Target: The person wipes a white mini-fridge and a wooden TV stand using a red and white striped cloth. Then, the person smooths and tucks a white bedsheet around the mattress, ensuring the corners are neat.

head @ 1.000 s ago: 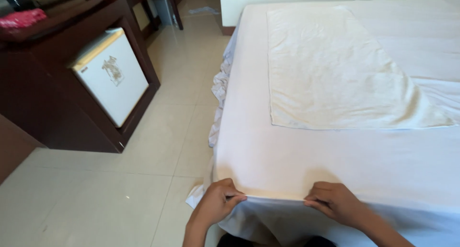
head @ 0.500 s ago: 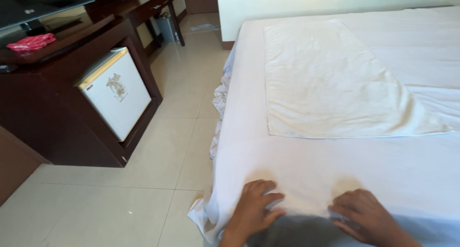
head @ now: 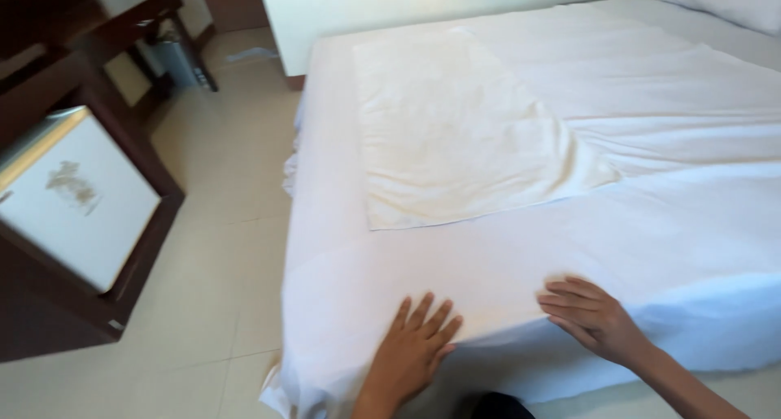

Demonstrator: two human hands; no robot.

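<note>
Both the left hand and right hand press flat, fingers spread wide, on the white sheet; a folded cream cloth lies at twelve o'clock.

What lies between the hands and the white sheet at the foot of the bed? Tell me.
Nothing visible. The left hand and right hand both lie flat, fingers spread, directly on the white sheet at the bed's edge.
</note>
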